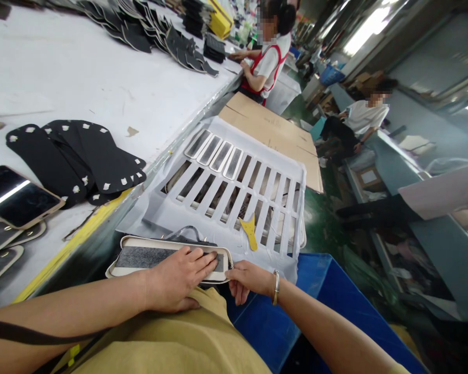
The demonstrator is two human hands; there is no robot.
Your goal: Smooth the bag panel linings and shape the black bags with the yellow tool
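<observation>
A long bag piece [140, 256] with a cream rim and a grey felt strip lies across my lap, a dark handle arching behind it. My left hand [183, 278] rests flat on the strip, its fingers stretched toward the right end. At that right corner, my right hand [244, 278] pinches the rim between thumb and fingers; a silver bangle is on the wrist. Just beyond stands a grey slotted rack [214, 202], bearing several cream-edged strips [214, 153] at its far left and a yellow Y-shaped piece [249, 232].
The white table [81, 93] at left holds black panels [97, 150], a phone [19, 197] and stacked dark pieces [183, 49]. A blue bin [315, 306] is beside my right arm. Cardboard [273, 132] lies behind the rack. Two people [271, 62] [364, 119] are farther off.
</observation>
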